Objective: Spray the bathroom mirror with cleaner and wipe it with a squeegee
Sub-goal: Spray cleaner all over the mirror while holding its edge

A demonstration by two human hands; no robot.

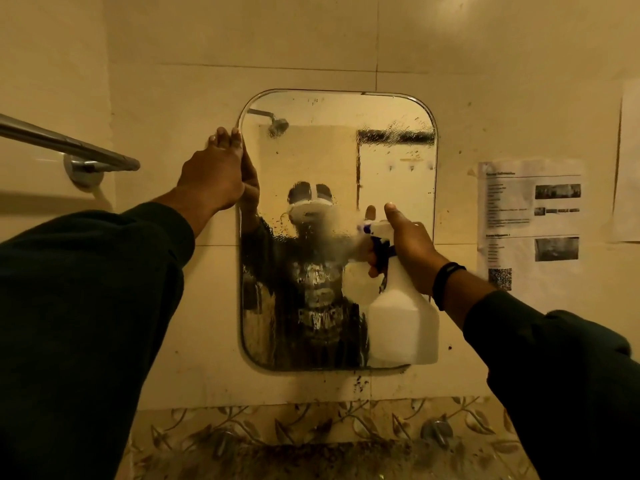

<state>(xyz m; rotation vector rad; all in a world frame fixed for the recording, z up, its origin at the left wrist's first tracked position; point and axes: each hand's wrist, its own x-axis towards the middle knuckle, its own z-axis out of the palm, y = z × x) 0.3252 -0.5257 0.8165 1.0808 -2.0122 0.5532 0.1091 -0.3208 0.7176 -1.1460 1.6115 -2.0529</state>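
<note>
A rounded rectangular mirror (332, 154) hangs on the tiled wall, wet with droplets and streaks over most of its glass. My left hand (214, 174) grips the mirror's upper left edge, fingers curled over the rim. My right hand (408, 251) holds a white spray bottle (403, 327) with a blue trigger in front of the mirror's lower right part, nozzle pointing left at the glass. A mist blurs the glass left of the nozzle. No squeegee is in view.
A chrome towel bar (69, 143) juts from the wall at the left. Printed paper sheets (530, 216) are taped to the wall at the right. A patterned leaf tile border (311, 424) runs below the mirror, with two metal tap fittings on it.
</note>
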